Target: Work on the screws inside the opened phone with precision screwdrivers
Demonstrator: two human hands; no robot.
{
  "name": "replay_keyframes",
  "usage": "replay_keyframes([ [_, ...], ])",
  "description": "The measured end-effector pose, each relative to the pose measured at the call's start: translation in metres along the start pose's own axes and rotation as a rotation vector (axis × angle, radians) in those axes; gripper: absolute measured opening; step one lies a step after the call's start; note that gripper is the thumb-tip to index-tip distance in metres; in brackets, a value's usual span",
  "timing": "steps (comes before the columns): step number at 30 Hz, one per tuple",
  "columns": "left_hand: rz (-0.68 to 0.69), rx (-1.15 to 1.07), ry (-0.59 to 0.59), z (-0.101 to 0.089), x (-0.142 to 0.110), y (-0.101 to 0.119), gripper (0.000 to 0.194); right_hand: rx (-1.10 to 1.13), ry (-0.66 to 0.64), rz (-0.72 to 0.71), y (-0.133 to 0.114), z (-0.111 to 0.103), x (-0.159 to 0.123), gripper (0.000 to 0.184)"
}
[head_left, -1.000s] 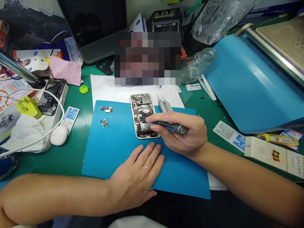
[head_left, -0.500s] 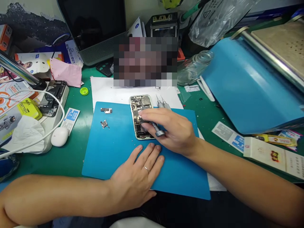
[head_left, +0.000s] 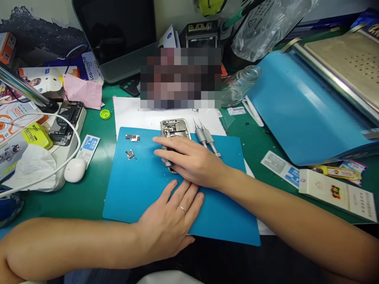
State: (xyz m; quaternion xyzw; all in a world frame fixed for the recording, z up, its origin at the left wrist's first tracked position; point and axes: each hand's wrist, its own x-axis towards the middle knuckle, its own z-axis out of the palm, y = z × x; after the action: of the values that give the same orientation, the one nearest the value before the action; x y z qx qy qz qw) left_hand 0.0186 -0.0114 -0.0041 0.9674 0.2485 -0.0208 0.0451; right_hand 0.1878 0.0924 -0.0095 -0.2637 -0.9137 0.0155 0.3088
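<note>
An opened phone (head_left: 175,127) with bare circuitry lies on a blue work mat (head_left: 139,185). My right hand (head_left: 189,159) rests across the phone's lower half, fingers closed on a grey screwdriver (head_left: 167,161) whose end shows under the fingertips at the phone's left edge. My left hand (head_left: 170,217) lies flat on the mat just below, fingers spread, a ring on one finger, holding nothing. Two small metal parts (head_left: 132,137) (head_left: 129,154) sit on the mat's upper left. Two more grey screwdrivers (head_left: 205,137) lie right of the phone.
A second opened phone (head_left: 63,120) rests on a white box at left, with a white cable, a white mouse-like object (head_left: 74,170) and a tissue. A monitor (head_left: 118,31) stands behind. A glass jar (head_left: 239,83), a blue-sheeted machine (head_left: 304,106) and cards (head_left: 337,193) fill the right.
My right hand slid left over the phone, carrying the screwdriver from pointing right to lying under the fingers at the phone's left edge. My left hand stayed flat on the mat.
</note>
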Motion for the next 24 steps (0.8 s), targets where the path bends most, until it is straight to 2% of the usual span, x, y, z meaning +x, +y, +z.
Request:
replay_keyframes([
  [11, -0.001, -0.004, -0.009, 0.0011, 0.0001, 0.0003, 0.095, -0.065, -0.137, 0.051, 0.0003, 0.0041, 0.0008, 0.025],
  [24, 0.001, -0.001, -0.013, 0.0000, -0.0004, -0.0003, 0.094, -0.020, -0.174, 0.090, 0.0024, 0.0028, -0.0019, 0.029],
])
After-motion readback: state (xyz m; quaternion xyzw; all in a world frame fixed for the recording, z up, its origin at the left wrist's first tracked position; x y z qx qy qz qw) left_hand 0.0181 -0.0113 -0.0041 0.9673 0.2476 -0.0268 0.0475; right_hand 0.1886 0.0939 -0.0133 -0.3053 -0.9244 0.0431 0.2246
